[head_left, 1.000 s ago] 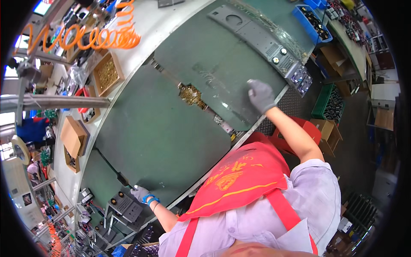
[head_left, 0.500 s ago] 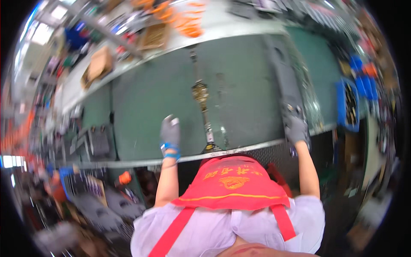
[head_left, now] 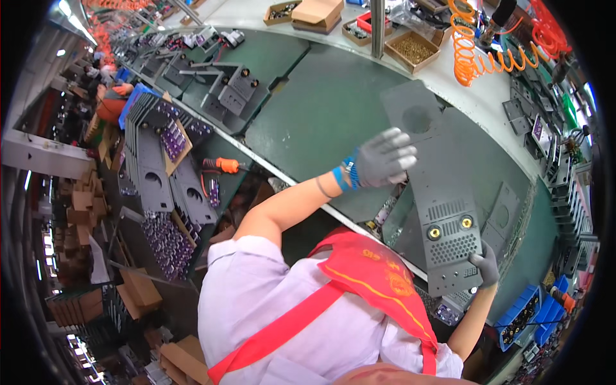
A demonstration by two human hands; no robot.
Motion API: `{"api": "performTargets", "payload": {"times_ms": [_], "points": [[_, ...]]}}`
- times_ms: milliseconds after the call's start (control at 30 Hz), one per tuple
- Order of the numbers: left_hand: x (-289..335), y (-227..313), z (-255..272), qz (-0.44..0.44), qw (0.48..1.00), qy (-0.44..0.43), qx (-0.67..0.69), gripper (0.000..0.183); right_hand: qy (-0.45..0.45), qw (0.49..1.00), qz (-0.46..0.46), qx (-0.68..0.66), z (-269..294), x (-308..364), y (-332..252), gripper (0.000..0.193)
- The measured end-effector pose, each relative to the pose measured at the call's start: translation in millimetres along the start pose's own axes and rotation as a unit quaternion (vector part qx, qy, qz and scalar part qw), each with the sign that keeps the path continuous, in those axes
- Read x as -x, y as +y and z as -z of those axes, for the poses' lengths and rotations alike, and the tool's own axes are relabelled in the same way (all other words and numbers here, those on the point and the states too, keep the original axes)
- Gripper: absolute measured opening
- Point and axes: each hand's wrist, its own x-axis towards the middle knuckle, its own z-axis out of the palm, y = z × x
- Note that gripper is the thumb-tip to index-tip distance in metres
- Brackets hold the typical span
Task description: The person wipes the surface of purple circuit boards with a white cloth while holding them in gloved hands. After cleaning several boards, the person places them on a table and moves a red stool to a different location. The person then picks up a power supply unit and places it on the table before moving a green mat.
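A long dark grey metal panel is held up over the bench, tilted. It has a round hole at its far end, vent slots, a field of small holes and two brass fittings near me. My gloved right hand grips its near right edge, thumb on the face and the other fingers hidden behind. My left hand, in a grey glove with white fingertips, hovers beside the panel's left edge with fingers stretched out and nothing in it. Another grey panel lies on the green bench top at the right.
Several assembled grey panels rest on the bench at far left. A stack of panels and purple circuit boards stands at my left, near an orange-handled screwdriver. Brass parts fill a cardboard box; a blue bin sits at right.
The view has turned to the left. My right hand has lifted the grey panel off the bench, and my left hand has moved across to near its edge, fingers spread.
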Motion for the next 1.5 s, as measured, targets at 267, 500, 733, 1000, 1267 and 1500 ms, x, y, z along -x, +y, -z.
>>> {"api": "performTargets", "payload": {"times_ms": [267, 500, 733, 1000, 1267, 1500], "points": [[45, -27, -10, 0.06, 0.973, -0.209, -0.074, 0.042, -0.032, 0.996, 0.064, -0.047, -53, -81, -3, 0.081], [-16, -58, -16, -0.025, 0.999, -0.003, -0.045, 0.043, -0.12, 0.988, 0.047, -0.08, -40, -54, -19, 0.092], [-86, -15, 19, 0.192, 0.967, -0.165, -0.021, 0.029, 0.013, 0.974, -0.052, -0.221, -66, -86, 26, 0.057], [-12, -64, 27, 0.135, 0.945, -0.294, -0.054, 0.027, 0.348, 0.833, 0.189, 0.386, -94, -117, 141, 0.037], [131, -139, 27, 0.228, 0.913, -0.338, -0.027, 0.021, 0.561, 0.482, -0.289, 0.608, 48, 10, 295, 0.054], [96, -131, 50, 0.279, 0.812, -0.512, -0.024, 0.076, 0.493, 0.765, -0.102, 0.403, 29, 69, 178, 0.053]]}}
